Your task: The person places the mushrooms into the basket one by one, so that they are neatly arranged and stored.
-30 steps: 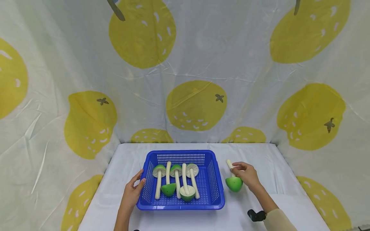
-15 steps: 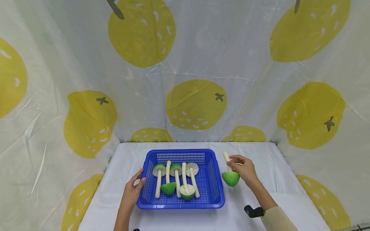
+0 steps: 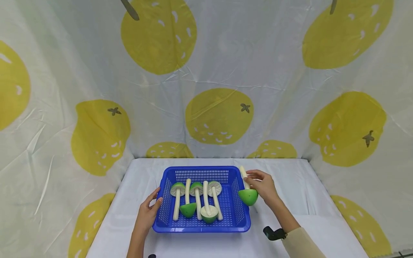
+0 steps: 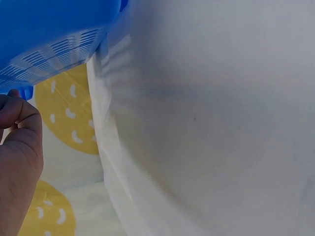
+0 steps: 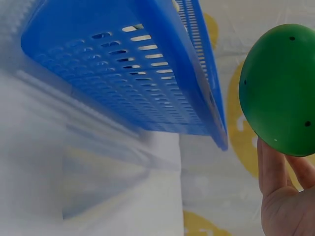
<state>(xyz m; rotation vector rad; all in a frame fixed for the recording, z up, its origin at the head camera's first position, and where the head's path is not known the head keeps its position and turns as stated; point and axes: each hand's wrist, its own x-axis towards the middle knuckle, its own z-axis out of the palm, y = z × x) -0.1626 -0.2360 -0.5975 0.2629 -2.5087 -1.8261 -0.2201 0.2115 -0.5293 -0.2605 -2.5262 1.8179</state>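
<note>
A blue plastic basket (image 3: 201, 229) sits on the white-covered table. My left hand (image 3: 148, 212) holds its left rim, fingers and thumb curled at the edge; in the left wrist view part of this hand (image 4: 19, 142) shows below the basket wall. My right hand (image 3: 264, 186) pinches the pale stem of a green-capped artificial mushroom (image 3: 248, 197), cap down, raised beside and slightly over the basket's right rim. In the right wrist view the round dark-spotted cap (image 5: 280, 88) hides most of the fingers. Several similar mushrooms (image 3: 188, 210) lie side by side in the basket, caps alternating far and near.
The basket's right part shows bare perforated floor (image 3: 229, 209). White cloth (image 3: 293, 200) covers the table around it. A curtain printed with yellow lemons (image 3: 219, 116) encloses the back and both sides. A black device (image 3: 274, 233) sits at my right wrist.
My right hand has carried the mushroom left and away from me, from the table beside the basket up to its right rim. The left hand and basket have stayed put.
</note>
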